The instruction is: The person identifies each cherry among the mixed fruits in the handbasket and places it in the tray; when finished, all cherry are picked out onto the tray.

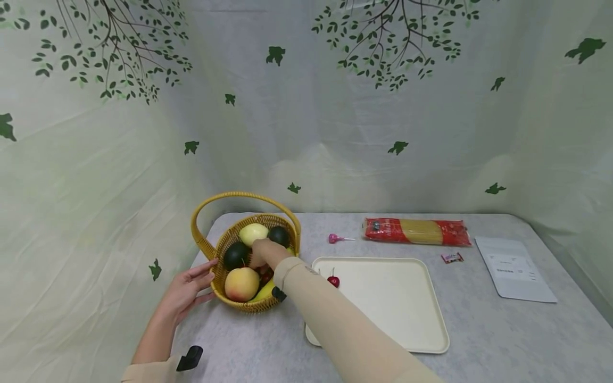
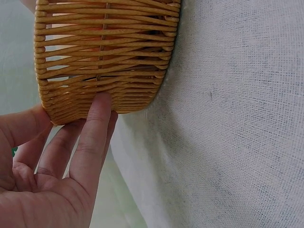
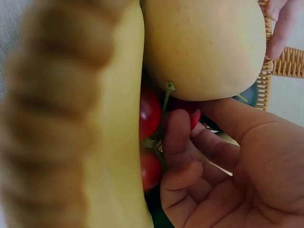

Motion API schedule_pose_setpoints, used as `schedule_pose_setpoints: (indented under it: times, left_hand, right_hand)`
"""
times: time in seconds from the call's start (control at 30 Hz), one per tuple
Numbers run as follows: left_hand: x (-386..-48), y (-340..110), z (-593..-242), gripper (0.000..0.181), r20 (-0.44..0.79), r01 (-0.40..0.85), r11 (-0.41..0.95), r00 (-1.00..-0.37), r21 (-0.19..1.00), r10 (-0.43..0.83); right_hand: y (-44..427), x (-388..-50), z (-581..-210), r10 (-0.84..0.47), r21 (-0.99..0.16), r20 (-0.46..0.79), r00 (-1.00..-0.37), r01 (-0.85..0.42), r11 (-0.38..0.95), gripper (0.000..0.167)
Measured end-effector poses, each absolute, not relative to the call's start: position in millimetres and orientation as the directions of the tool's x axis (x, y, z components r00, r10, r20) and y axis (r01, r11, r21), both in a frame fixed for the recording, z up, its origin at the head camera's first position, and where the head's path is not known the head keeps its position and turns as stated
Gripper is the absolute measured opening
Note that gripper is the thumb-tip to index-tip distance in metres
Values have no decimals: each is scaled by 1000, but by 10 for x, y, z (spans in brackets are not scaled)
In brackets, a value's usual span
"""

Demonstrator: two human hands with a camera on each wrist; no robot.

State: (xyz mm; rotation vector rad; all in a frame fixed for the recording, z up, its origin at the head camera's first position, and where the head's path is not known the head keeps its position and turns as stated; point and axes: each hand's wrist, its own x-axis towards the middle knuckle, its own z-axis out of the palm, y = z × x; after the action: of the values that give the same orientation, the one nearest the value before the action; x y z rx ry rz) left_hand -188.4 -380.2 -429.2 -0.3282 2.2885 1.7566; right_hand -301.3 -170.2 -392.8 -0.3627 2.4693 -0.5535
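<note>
A yellow wicker basket [image 1: 268, 304] of fruit stands at the table's back left. My left hand [image 2: 61, 166] touches its outer wall with nearly straight fingers, thumb at the rim. Inside the basket, my right hand [image 3: 237, 166] has curled fingers around a small red fruit [image 3: 195, 118], partly hidden beneath the peach [image 3: 204, 47]. Beside those fingers are red tomatoes [image 3: 150, 113] on a green stem and a banana [image 3: 118, 118]. Dark green fruits [image 1: 236, 256] and a pale yellow fruit [image 1: 253, 234] lie further back in the basket.
A cream tray [image 1: 388, 308] holds a cherry [image 1: 333, 280], partly behind my right sleeve. Beyond it lie a pink lollipop [image 1: 333, 239], a red-and-yellow pasta packet [image 1: 421, 232] and a small wrapped sweet [image 1: 452, 258]. A white sheet [image 1: 514, 271] lies at the right.
</note>
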Motion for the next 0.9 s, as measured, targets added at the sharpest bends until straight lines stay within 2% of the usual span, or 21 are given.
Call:
schedule_pose_setpoints:
  times: [0.2, 0.4, 0.67, 0.9]
  left_hand:
    - [-1905, -3782, -4293, 60, -315, -312, 256, -949, 915, -29]
    - [-1925, -3803, -4308, 60, -320, -318, 258, -947, 912, -35]
    - [-1912, -3818, -4327, 61, -329, -327, 260, -944, 908, -38]
    - [-1910, -3828, -4322, 62, -329, -325, 258, -944, 910, -27]
  right_hand:
    - [-1586, -3040, -3859, -408, -486, -502, -763, -142, 863, 23]
    - [-1495, -3085, -3819, -494, -578, -489, -719, -157, 800, 34]
    - [-1452, -3113, -3859, -552, -639, -496, -670, -149, 754, 33]
    - [-1437, -3150, -3889, -557, -684, -489, -672, -101, 722, 37]
